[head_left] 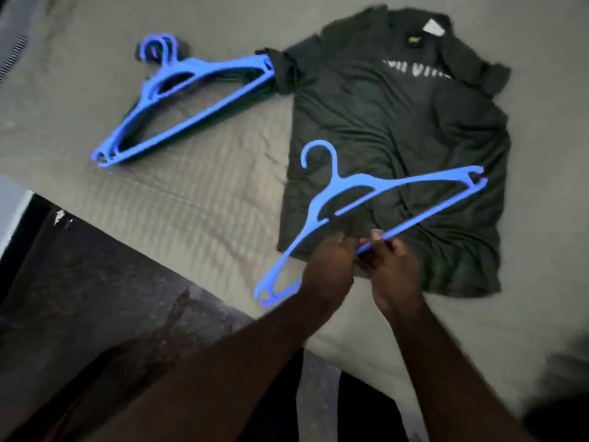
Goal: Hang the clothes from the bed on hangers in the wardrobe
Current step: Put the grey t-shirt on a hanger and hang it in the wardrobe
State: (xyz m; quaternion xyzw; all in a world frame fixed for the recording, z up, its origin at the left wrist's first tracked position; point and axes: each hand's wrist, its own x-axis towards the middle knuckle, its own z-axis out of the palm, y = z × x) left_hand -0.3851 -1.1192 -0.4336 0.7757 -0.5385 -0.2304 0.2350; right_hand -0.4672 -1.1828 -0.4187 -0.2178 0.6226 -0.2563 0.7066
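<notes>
A dark T-shirt [398, 122] lies spread flat and creased on the bed [191, 202], collar at the far end, hem toward the person. It has blurred white print [417, 70] across the chest and a white tag [433, 28] at the neck. 1 blue hanger [350, 183] is tilted over the shirt's lower half, hook pointing away. The right hand [395, 266] pinches its bottom bar just above the hem, and the left hand [328, 266] covers the bar beside it, its grip unclear. To the shirt's left, a stack of hangers [191, 68] lies flat on the bed, at least 2 blue ones over darker ones, one end touching the shirt's sleeve
</notes>
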